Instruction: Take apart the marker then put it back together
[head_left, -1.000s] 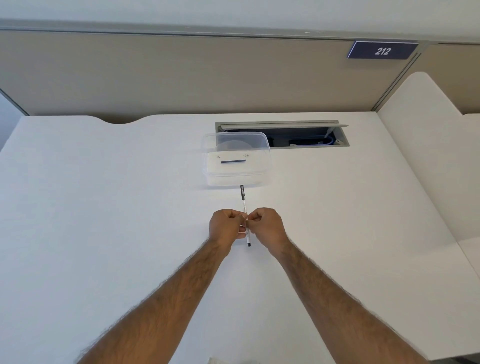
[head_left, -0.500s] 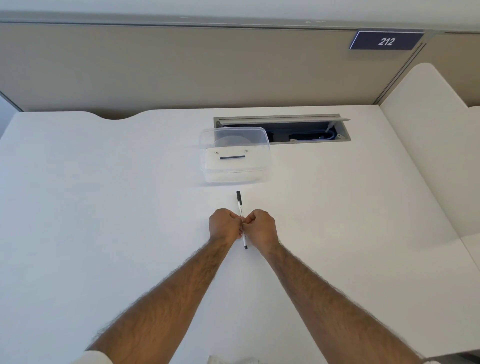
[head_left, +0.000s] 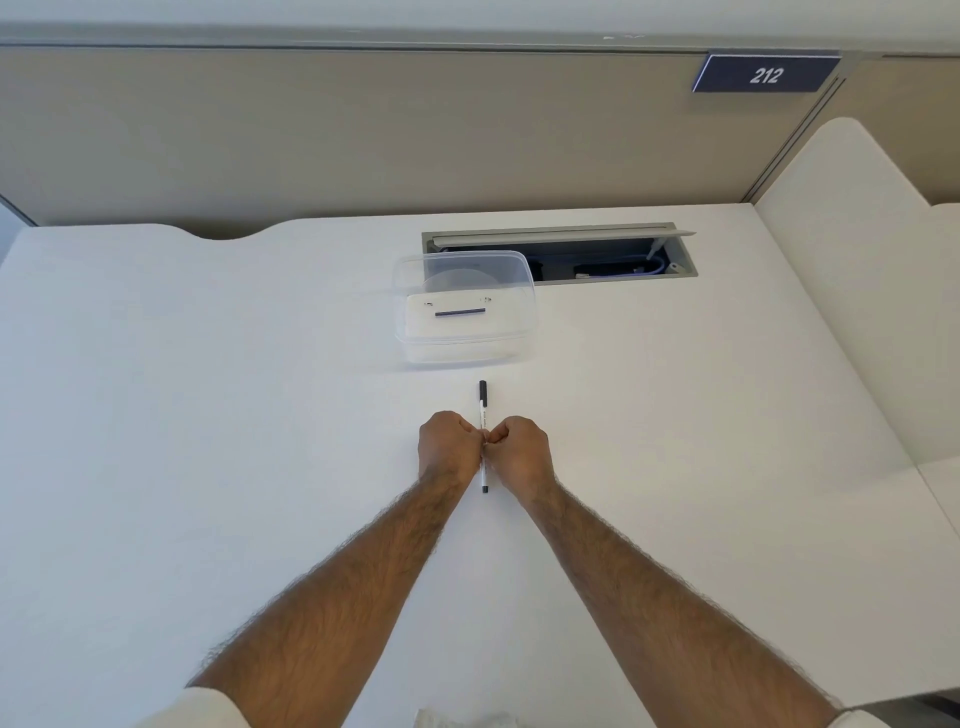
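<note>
At desk centre: slim white marker with black cap (head_left: 483, 410), cap toward 12 o'clock. Left hand (head_left: 448, 447) and right hand (head_left: 522, 451), both fisted, pinch its barrel from 9 and 3, probably to pull it apart. Clear plastic tub (head_left: 465, 306) beyond.

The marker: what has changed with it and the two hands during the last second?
Little changed. Both hands closed in until their knuckles nearly meet around the marker. The left hand and right hand grip its middle as before. The black cap is on and points at the clear plastic container, which has not moved on the white desk.
</note>
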